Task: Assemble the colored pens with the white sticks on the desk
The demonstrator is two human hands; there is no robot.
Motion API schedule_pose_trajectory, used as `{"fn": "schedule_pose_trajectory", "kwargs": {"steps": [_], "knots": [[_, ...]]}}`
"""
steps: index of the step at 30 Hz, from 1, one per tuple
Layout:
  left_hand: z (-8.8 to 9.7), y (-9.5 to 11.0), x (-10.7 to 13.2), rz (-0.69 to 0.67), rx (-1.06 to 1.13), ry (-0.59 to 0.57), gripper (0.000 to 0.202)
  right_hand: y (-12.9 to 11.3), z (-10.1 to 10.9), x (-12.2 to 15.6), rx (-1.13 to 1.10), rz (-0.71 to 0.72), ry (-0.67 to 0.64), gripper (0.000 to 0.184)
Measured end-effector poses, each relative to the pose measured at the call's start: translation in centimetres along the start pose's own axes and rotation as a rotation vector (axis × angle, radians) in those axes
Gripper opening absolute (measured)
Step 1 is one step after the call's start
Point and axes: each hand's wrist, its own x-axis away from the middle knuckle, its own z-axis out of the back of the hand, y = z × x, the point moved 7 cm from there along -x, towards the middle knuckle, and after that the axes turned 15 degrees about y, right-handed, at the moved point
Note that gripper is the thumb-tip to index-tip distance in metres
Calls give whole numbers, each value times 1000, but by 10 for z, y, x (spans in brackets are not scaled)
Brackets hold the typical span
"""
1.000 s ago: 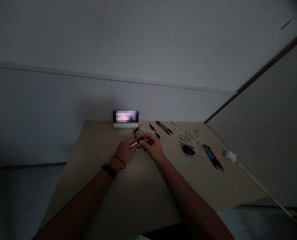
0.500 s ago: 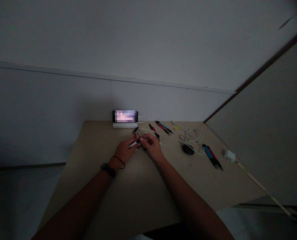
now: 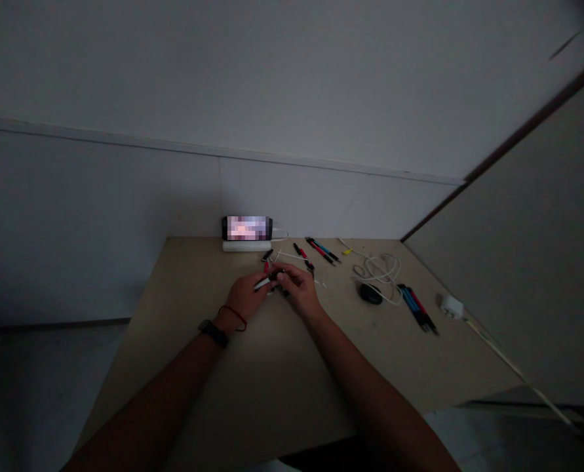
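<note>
We see a plain tan bench point(image 3: 198, 308) with red-and-black pens point(image 3: 320, 251) along its far edge, and blue, red and black pens point(image 3: 418, 309) toward its right edge. Nearby lie a black mouse point(image 3: 370, 294), a white cable point(image 3: 377, 269) with a yellow tag point(image 3: 345, 252), and a white charger point(image 3: 451, 306). We also see a red cord bracelet point(image 3: 233, 317).

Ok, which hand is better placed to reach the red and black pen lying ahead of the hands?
The right hand, probably: it is nearest to the red and black pen, while the left hand is further away, with a white pen-like item at its fingers.
</note>
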Motion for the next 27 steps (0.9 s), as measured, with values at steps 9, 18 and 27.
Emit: {"fn": "schedule_pose_trajectory", "kwargs": {"steps": [9,18,27], "knots": [[-1,-2,-1,-5,-30,-14,31,9,3,-1,45,-43,67,33],[0,1,0,-20,-96,-3,27,-2,1,2,87,17,62,32],[-2,-4,0,3,-89,-5,34,5,-2,2,24,-31,0,34]]}}
